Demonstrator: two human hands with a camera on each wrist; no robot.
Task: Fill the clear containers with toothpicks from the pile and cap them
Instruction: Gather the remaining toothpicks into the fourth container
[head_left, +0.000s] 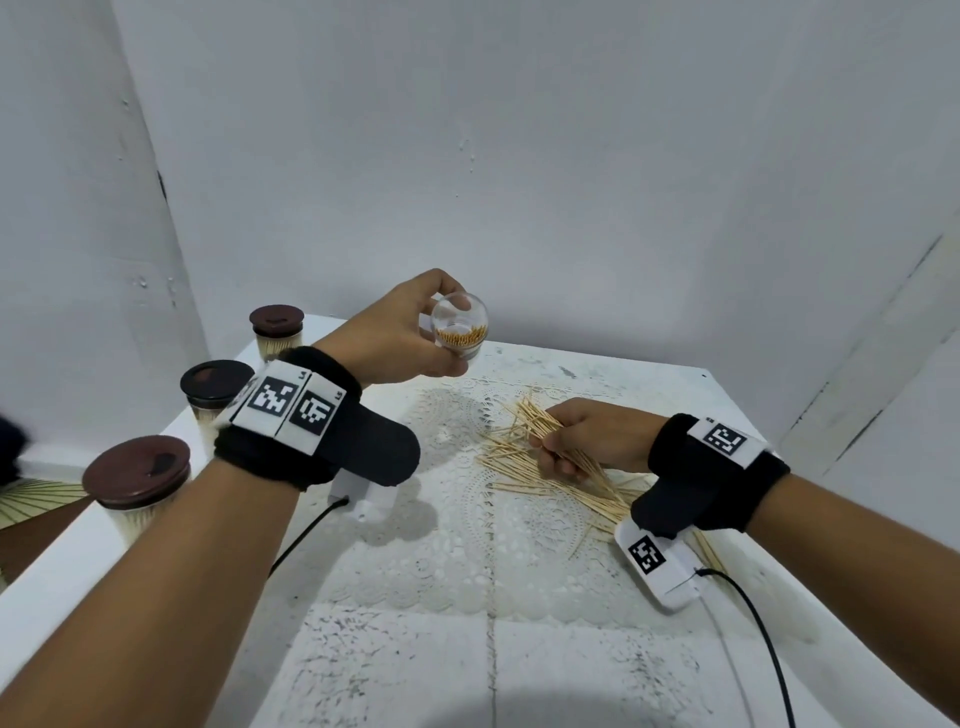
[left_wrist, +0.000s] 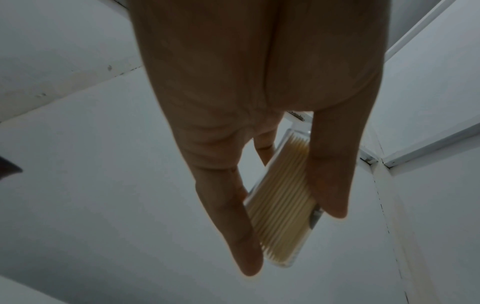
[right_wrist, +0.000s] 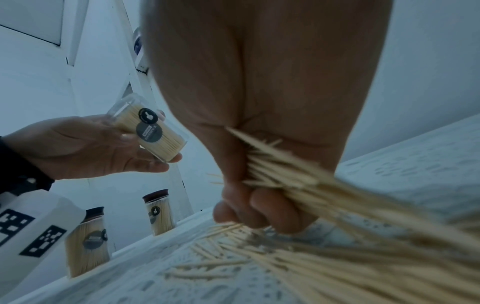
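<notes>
The left hand (head_left: 395, 332) was raised above the table (head_left: 649, 384), its thumb and fingers curled round a clear container (head_left: 460, 326) that lay tilted on its side, open mouth facing back toward the person. In the left wrist view the container (left_wrist: 281, 197) sat between the thumb and the long fingers (left_wrist: 233, 222), partly filled with toothpicks packed lengthwise. In the right wrist view the same container (right_wrist: 150, 133) carried two dark round labels on its wall.

Below and to the right of that hand, the right hand (head_left: 587, 439) rested low on the loose toothpick pile (head_left: 524, 470), fingers closed in a fist round a bundle of toothpicks (right_wrist: 283, 176). The sticks fanned out from both sides of the fist; more lay scattered on the white lace mat (head_left: 467, 561) under and around the hand.

To the left of the left wrist, along the table's edge, three capped containers stood upright, each packed with toothpicks under a dark brown cap: the nearest (head_left: 136, 480), the middle one (head_left: 210, 389) just behind the wristband (head_left: 291, 415), and the farthest (head_left: 276, 330) beyond it. Both wrists wore black bands bearing white tags with black square codes, and a black cable (head_left: 753, 623) ran from the right wrist's unit (head_left: 660, 564) toward the person.
</notes>
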